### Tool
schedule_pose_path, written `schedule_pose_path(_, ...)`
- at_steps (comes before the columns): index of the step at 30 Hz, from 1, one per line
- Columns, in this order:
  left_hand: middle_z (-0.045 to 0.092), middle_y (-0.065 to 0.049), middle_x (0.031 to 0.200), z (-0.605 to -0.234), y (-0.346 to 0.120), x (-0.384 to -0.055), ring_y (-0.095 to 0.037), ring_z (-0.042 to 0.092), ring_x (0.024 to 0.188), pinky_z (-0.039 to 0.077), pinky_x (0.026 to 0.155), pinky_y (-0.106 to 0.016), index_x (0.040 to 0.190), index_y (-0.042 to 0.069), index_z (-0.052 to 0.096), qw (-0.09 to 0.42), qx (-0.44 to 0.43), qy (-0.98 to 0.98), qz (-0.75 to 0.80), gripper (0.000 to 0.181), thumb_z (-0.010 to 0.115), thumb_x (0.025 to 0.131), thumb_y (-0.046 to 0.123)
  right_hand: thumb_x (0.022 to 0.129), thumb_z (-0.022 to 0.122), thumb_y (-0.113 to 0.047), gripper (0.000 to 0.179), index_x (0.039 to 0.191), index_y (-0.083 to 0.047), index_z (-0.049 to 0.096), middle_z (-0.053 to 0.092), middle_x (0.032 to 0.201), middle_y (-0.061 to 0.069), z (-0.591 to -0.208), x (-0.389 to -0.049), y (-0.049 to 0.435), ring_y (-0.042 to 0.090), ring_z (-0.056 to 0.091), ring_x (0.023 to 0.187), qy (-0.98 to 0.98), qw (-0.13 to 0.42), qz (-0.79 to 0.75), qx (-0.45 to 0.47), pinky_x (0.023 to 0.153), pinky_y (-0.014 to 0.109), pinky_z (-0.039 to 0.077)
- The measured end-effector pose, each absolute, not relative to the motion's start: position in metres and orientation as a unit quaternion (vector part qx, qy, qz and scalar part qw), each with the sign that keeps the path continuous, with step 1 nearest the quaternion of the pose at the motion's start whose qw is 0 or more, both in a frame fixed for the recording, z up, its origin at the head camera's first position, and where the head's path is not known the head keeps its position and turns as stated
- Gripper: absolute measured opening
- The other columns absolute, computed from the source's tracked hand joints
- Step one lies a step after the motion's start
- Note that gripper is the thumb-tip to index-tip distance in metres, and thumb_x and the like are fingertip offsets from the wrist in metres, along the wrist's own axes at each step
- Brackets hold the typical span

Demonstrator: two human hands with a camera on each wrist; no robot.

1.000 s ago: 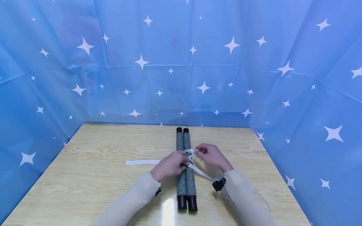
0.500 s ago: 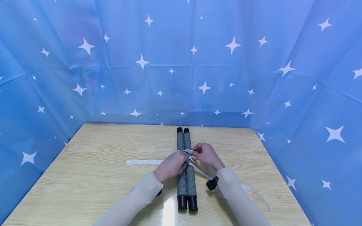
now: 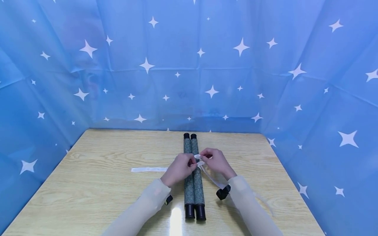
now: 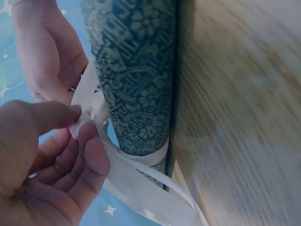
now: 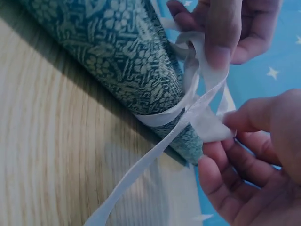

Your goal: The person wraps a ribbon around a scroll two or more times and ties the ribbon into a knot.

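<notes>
A scroll rolled from both ends point(image 3: 189, 193), in green patterned fabric with black end knobs, lies lengthwise on the table. A white ribbon point(image 5: 136, 165) circles its middle and is looped above it. My left hand point(image 3: 179, 168) pinches one ribbon loop between thumb and fingers over the scroll. Just to the right, my right hand point(image 3: 218, 163) pinches another part of the ribbon. In the left wrist view the ribbon band point(image 4: 153, 157) wraps round the green roll. The knot itself is partly hidden by the fingers.
One flat ribbon tail point(image 3: 149, 169) reaches left across the wooden table point(image 3: 97, 190). Another tail passes under the right forearm. Small black wrist cameras point(image 3: 223, 192) sit at the cuffs. A blue curtain with white stars point(image 3: 177, 65) hangs behind and at both sides.
My right hand has shifted slightly left toward the scroll. My left fingers have risen and now hold a ribbon loop close to the right fingertips. The scroll has stayed in place.
</notes>
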State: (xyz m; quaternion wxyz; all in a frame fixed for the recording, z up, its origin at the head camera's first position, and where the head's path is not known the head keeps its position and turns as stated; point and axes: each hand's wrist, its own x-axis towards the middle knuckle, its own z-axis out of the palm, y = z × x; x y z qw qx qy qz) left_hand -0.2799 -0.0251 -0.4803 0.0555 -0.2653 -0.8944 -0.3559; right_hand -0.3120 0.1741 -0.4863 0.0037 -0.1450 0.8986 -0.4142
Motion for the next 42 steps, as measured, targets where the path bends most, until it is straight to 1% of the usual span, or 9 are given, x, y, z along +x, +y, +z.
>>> schedule_pose_path(6,0.062,0.003,0.069,-0.48,-0.022,-0.283,-0.003,0.048,0.053,0.04,0.048,-0.018,0.081,0.011,0.065,0.077,-0.198,-0.899,-0.382,0.015,0.07,0.095,0.01,0.101,0.067,-0.02,0.008,0.101,-0.018,0.074,0.073,0.093,-0.001,-0.48,-0.306,0.174,0.018,0.066,0.084,0.885,0.013,-0.433,-0.168,0.067,0.031,0.052)
schedule_pose_path(10,0.061,0.003,0.067,-0.483,-0.02,-0.285,-0.003,0.047,0.051,0.039,0.046,-0.017,0.081,0.011,0.065,0.077,-0.17,-0.903,-0.387,0.015,0.07,0.095,0.012,0.102,0.065,-0.02,0.009,0.103,-0.021,0.074,0.073,0.095,-0.001,-0.475,-0.3,0.172,0.024,0.068,0.087,0.875,0.033,-0.447,-0.18,0.07,0.032,0.053)
schedule_pose_path(13,0.061,0.003,0.066,-0.485,-0.019,-0.286,-0.003,0.048,0.051,0.039,0.046,-0.017,0.08,0.011,0.065,0.078,-0.16,-0.902,-0.394,0.016,0.07,0.095,0.012,0.102,0.064,-0.021,0.011,0.105,-0.022,0.074,0.074,0.096,-0.001,-0.473,-0.294,0.17,0.024,0.068,0.088,0.87,0.047,-0.457,-0.18,0.073,0.031,0.053)
schedule_pose_path(21,0.063,0.001,0.067,-0.489,-0.02,-0.287,-0.005,0.049,0.052,0.04,0.046,-0.019,0.077,0.011,0.066,0.08,-0.146,-0.89,-0.425,0.019,0.071,0.096,0.013,0.104,0.059,-0.015,0.016,0.117,-0.011,0.068,0.074,0.096,0.011,-0.475,-0.281,0.165,0.026,0.068,0.083,0.846,0.069,-0.506,-0.154,0.073,0.039,0.057)
schedule_pose_path(26,0.064,0.0,0.069,-0.491,-0.023,-0.288,-0.006,0.05,0.05,0.041,0.045,-0.02,0.078,0.011,0.067,0.074,-0.147,-0.883,-0.439,0.02,0.069,0.098,0.014,0.101,0.068,-0.029,0.039,0.13,-0.003,0.062,0.077,0.092,0.011,-0.482,-0.281,0.16,0.019,0.07,0.077,0.822,0.101,-0.554,-0.084,0.071,0.033,0.059)
schedule_pose_path(30,0.066,-0.001,0.072,-0.493,-0.025,-0.288,-0.006,0.053,0.051,0.045,0.046,-0.021,0.081,0.01,0.068,0.07,-0.158,-0.873,-0.455,0.017,0.069,0.098,0.012,0.098,0.072,-0.031,0.037,0.118,0.0,0.07,0.077,0.091,0.009,-0.486,-0.282,0.159,0.014,0.07,0.074,0.808,0.116,-0.575,-0.054,0.071,0.029,0.061)
schedule_pose_path(33,0.067,-0.003,0.074,-0.493,-0.028,-0.289,-0.009,0.059,0.053,0.05,0.048,-0.022,0.083,0.009,0.068,0.054,-0.169,-0.861,-0.476,0.015,0.069,0.098,0.01,0.097,0.072,-0.031,0.03,0.108,-0.003,0.075,0.076,0.091,0.008,-0.486,-0.281,0.161,0.017,0.069,0.076,0.811,0.115,-0.571,-0.054,0.07,0.032,0.06)
schedule_pose_path(37,0.068,-0.004,0.077,-0.491,-0.037,-0.29,-0.014,0.064,0.059,0.055,0.053,-0.025,0.088,0.009,0.07,0.021,-0.176,-0.842,-0.51,0.01,0.072,0.096,0.013,0.097,0.073,-0.031,0.024,0.106,-0.009,0.076,0.074,0.095,0.007,-0.484,-0.281,0.163,0.025,0.065,0.082,0.823,0.101,-0.556,-0.062,0.067,0.033,0.056)
schedule_pose_path(42,0.07,-0.002,0.082,-0.483,-0.055,-0.293,-0.012,0.06,0.063,0.052,0.053,-0.025,0.09,0.013,0.072,0.019,-0.162,-0.832,-0.531,0.009,0.078,0.092,0.019,0.097,0.073,-0.028,0.019,0.106,-0.012,0.076,0.073,0.099,0.006,-0.482,-0.283,0.164,0.026,0.064,0.084,0.832,0.09,-0.544,-0.059,0.065,0.031,0.052)
